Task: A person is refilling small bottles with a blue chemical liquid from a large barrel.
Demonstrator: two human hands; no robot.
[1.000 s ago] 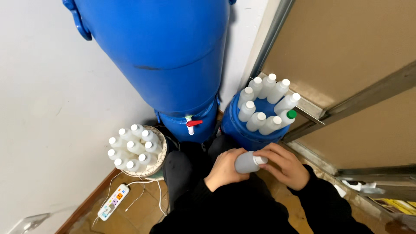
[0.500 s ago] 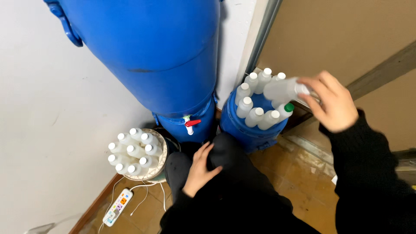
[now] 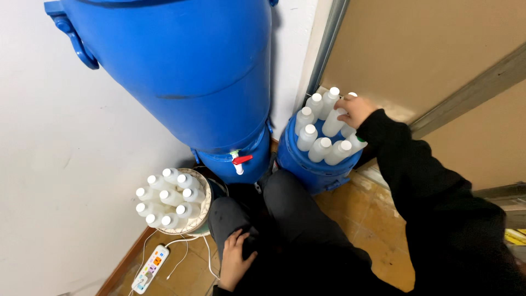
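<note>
- The right hand (image 3: pixel 356 109) reaches out over the small blue plastic bucket (image 3: pixel 312 164) beside the brown door panel (image 3: pixel 438 60); its fingers are curled round the top of a white plastic bottle with a white cap (image 3: pixel 333 123), which stands among the other white capped bottles (image 3: pixel 315 140) packed upright in that bucket
- The black sleeve (image 3: pixel 427 181) of that arm runs from the lower right up to the bucket's rim
- The left hand (image 3: pixel 235 257) lies flat on the person's dark trouser leg (image 3: pixel 296 225), fingers loosely together, holding nothing
- A big blue plastic barrel (image 3: pixel 186 71) with a white-and-red tap (image 3: pixel 238 160) stands against the white wall (image 3: pixel 60 142), just left of the bucket
- A round pale basket (image 3: pixel 204 211) full of more white capped bottles sits on the floor below the barrel, near the left knee
- A white power strip (image 3: pixel 150 268) with its cable lies on the brownish tiled floor (image 3: pixel 378 219), close to the basket
</note>
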